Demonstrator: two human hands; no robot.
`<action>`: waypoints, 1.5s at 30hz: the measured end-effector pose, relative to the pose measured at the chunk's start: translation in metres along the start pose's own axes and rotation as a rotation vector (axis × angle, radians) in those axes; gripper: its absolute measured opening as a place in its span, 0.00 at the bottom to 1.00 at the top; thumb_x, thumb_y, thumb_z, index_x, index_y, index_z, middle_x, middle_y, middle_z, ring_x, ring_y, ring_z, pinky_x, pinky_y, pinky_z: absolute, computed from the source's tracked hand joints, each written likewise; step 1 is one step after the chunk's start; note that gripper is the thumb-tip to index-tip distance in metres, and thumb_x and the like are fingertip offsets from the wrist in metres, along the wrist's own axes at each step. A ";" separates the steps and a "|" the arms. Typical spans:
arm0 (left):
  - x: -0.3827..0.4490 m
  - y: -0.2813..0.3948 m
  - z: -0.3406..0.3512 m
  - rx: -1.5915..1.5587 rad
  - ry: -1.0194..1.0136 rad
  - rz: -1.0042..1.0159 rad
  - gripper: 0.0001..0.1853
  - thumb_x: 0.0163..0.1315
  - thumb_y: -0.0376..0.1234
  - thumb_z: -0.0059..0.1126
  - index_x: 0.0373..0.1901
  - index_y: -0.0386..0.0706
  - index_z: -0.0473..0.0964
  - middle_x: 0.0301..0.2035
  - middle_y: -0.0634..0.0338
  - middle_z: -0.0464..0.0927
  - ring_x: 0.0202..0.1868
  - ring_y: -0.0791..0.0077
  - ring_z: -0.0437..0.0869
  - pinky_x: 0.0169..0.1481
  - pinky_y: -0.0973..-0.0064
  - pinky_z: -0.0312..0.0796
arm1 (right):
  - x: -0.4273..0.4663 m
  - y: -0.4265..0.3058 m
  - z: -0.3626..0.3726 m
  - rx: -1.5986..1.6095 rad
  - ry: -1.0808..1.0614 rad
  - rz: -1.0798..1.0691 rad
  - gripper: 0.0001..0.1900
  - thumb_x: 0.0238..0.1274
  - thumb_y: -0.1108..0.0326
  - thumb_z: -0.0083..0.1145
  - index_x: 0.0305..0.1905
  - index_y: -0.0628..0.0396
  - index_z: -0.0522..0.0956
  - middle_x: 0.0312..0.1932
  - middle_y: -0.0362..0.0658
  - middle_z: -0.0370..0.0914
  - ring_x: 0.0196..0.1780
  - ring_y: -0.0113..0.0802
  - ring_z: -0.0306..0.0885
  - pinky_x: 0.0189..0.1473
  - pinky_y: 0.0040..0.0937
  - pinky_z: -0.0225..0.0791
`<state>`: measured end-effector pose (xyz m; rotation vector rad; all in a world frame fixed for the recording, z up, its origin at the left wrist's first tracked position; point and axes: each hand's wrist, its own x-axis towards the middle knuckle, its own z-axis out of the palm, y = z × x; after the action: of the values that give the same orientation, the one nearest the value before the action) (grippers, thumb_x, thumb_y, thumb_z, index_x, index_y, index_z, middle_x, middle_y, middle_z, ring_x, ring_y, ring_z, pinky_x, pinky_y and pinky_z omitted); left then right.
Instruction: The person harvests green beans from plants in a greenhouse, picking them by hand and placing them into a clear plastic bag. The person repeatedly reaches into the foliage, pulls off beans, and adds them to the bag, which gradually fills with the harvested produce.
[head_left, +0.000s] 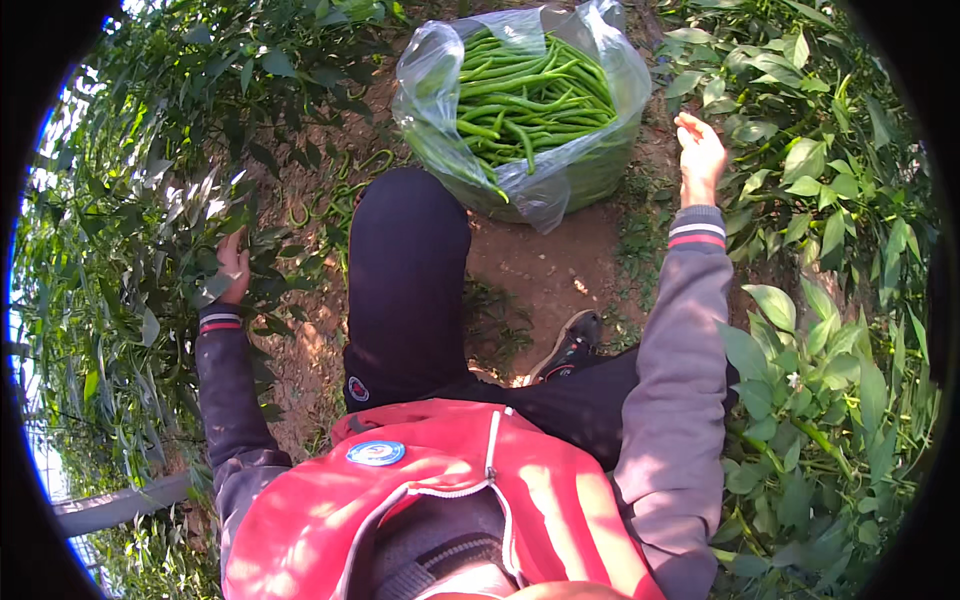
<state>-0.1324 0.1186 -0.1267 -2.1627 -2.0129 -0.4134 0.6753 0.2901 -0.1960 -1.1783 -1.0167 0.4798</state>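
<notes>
My left hand (235, 266) reaches in among the leaves of the pepper plants (150, 247) on the left. Foliage covers part of its fingers, so I cannot tell whether it holds anything. My right hand (703, 154) is raised between the bag and the plants (802, 150) on the right. Its fingers are loosely curved, with the thumb apart and nothing visible in them. Ahead of my knee stands a clear plastic bag (592, 169), its mouth wide and folded outward. Long green chili peppers (532, 97) heap up inside it, and one hangs over the near rim.
Several thin green peppers (337, 199) lie on the soil left of the bag. My bent knee (409, 232) rises close to the bag, and a dark shoe (574, 341) rests on the bare soil (525, 262). A grey bar (124, 506) crosses the lower left.
</notes>
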 end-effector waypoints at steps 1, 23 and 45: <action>0.016 0.035 0.005 -0.143 -0.006 0.071 0.21 0.69 0.21 0.49 0.63 0.37 0.75 0.57 0.48 0.79 0.53 0.54 0.85 0.59 0.65 0.76 | -0.011 0.008 -0.014 0.028 0.061 0.066 0.14 0.62 0.83 0.64 0.51 0.62 0.85 0.44 0.44 0.89 0.49 0.29 0.86 0.57 0.27 0.76; 0.129 0.670 -0.015 -1.847 -0.182 1.314 0.05 0.64 0.29 0.60 0.36 0.37 0.73 0.27 0.56 0.69 0.29 0.58 0.75 0.34 0.64 0.71 | 0.168 -0.060 0.005 -1.221 -0.507 -0.195 0.16 0.69 0.66 0.53 0.58 0.51 0.80 0.55 0.58 0.81 0.54 0.58 0.82 0.57 0.49 0.76; 0.292 0.864 0.142 -2.252 -0.647 -0.010 0.06 0.72 0.26 0.51 0.46 0.38 0.76 0.32 0.66 0.78 0.33 0.86 0.75 0.38 0.84 0.68 | 0.263 -0.149 -0.198 -2.280 0.000 -0.260 0.30 0.72 0.46 0.54 0.74 0.43 0.72 0.79 0.51 0.62 0.82 0.46 0.55 0.83 0.44 0.44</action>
<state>0.7569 0.3674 -0.1106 -3.0286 -1.2790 -3.6792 0.9464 0.3354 0.0382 -2.8015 -1.5403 -1.3947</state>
